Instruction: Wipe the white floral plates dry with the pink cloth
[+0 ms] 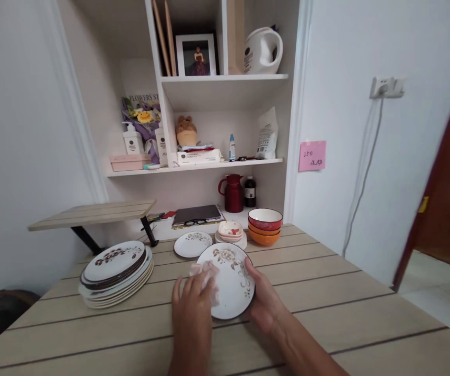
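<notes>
In my right hand is a white plate with a dark rim and brown flower pattern, gripped at its right edge and tilted toward me. My left hand presses a pale pink cloth against the plate's left side; the fingers partly cover the cloth. Behind the held plate, a similar flowered plate lies flat on the table. Beside it stand small stacked dishes, the top one patterned in red. Off to the left is a stack of plates.
Stacked bowls, one red above orange ones, stand at the table's back right. A raised wooden shelf on black legs is at the back left. Behind lie a dark laptop-like slab and glasses, with a red jug nearby.
</notes>
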`<state>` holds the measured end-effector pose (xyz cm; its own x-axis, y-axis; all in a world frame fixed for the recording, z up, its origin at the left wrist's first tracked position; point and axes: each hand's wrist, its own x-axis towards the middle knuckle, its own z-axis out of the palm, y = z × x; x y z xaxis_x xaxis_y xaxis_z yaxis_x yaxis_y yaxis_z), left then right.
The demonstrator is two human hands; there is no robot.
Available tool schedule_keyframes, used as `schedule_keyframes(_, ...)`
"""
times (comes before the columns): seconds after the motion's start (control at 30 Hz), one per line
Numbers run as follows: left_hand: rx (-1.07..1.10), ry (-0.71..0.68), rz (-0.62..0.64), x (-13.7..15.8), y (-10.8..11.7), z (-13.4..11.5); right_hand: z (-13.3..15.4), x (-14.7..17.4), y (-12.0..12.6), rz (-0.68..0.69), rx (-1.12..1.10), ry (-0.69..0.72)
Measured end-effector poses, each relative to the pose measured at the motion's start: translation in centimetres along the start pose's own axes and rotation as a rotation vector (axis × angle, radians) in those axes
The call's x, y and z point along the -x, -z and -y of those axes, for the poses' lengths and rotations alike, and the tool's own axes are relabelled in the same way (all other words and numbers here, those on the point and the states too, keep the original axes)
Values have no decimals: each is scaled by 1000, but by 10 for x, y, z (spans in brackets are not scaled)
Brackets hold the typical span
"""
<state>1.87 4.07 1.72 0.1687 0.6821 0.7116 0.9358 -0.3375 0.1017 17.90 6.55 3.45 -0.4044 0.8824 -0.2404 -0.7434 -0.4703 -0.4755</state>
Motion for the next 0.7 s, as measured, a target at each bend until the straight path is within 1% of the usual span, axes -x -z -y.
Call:
schedule_keyframes(0.1, 131, -61, 60, 2, -5, -9, 3, 1, 0, 32, -27, 30)
schedule_keyframes(0.17, 227, -60, 82, 3, -7, -10, -1, 3, -2, 43, -6, 14)
schedule_keyframes(0.23, 290, -52, 67, 3, -8, -7, -9, 5, -5, 44, 27, -21)
schedule_keyframes(0.33, 311, -59, 27, 1, -6, 4, -24, 8, -11, 71, 36, -71)
schedule_keyframes(0.47, 265, 33, -36, -1, -2, 17, -34, 8, -14, 105, -10, -105)
schedule_keyframes(0.53, 230, 96, -30, 0, -2, 20, -30, 5, -12, 82, -24, -95)
schedule_keyframes(0.6, 209, 140, 5, 1, -4, 17, -21, 3, -9, 37, -24, -52)
schedule_keyframes(0.7, 265, 121, 84, 5, -8, 5, -6, 2, -4, -8, -17, 19)
